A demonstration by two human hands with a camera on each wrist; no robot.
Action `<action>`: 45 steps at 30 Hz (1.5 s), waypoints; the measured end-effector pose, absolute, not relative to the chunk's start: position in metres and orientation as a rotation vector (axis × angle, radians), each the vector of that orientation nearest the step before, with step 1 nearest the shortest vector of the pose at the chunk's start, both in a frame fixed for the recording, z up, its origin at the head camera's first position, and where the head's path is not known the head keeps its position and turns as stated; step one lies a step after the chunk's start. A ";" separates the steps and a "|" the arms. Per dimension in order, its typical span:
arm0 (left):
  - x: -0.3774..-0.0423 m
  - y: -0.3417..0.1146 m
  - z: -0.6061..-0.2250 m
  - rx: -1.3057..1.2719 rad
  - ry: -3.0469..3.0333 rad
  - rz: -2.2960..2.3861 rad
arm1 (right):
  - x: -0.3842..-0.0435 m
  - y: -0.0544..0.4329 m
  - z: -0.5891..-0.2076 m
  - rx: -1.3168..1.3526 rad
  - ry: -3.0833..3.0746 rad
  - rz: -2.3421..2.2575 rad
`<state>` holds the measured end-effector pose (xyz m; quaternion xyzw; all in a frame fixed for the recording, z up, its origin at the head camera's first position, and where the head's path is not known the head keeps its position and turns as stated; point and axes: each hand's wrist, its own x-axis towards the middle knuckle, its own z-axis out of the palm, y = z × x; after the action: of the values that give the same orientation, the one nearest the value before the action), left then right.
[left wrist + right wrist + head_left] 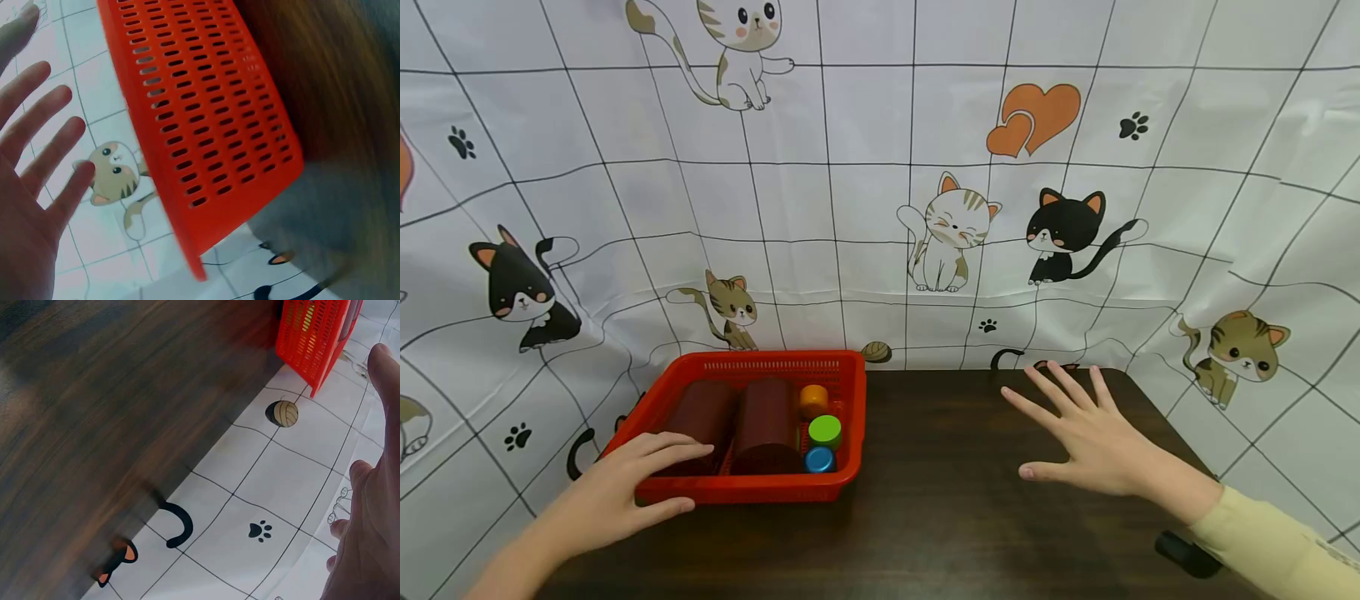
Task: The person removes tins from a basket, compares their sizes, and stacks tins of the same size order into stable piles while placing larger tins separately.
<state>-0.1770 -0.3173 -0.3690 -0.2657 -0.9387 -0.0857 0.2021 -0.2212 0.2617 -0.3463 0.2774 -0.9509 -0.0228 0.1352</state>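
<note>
A red plastic basket [752, 490] with slotted sides stands on the dark wooden table, left of centre. Inside it lie two dark brown, rounded blocks, the left one [703, 417] and the right one [767, 425]. Along the basket's right side sit three small round things: orange [814, 401], green [825, 432] and blue [820, 459]. My left hand [617, 492] hovers by the basket's near left corner, fingers extended, holding nothing. Over the right part of the table my right hand [1086, 437] is spread and holds nothing. The left wrist view shows the basket's slotted wall [206, 106] beside the fingers.
Behind and beside the table [940, 517] hangs a white sheet [865, 200] with grid lines and printed cats. A black object [1187, 554] lies near the right sleeve [1270, 533], at the table's right side.
</note>
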 end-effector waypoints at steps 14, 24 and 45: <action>-0.180 -0.312 -0.408 -0.643 -2.429 -0.486 | -0.231 0.241 -0.340 0.884 -2.766 0.025; -0.188 -0.308 -0.426 -0.573 -2.373 -0.552 | -0.243 0.218 -0.329 0.952 -2.755 0.051; -0.186 -0.302 -0.432 -0.404 -2.430 -0.736 | -0.292 0.141 -0.302 1.178 -2.739 0.085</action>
<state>-0.1859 -0.3025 -0.4318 -0.1507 -0.9070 -0.2745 0.2816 -0.2918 0.1408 -0.3017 0.3938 -0.9153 0.0284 0.0793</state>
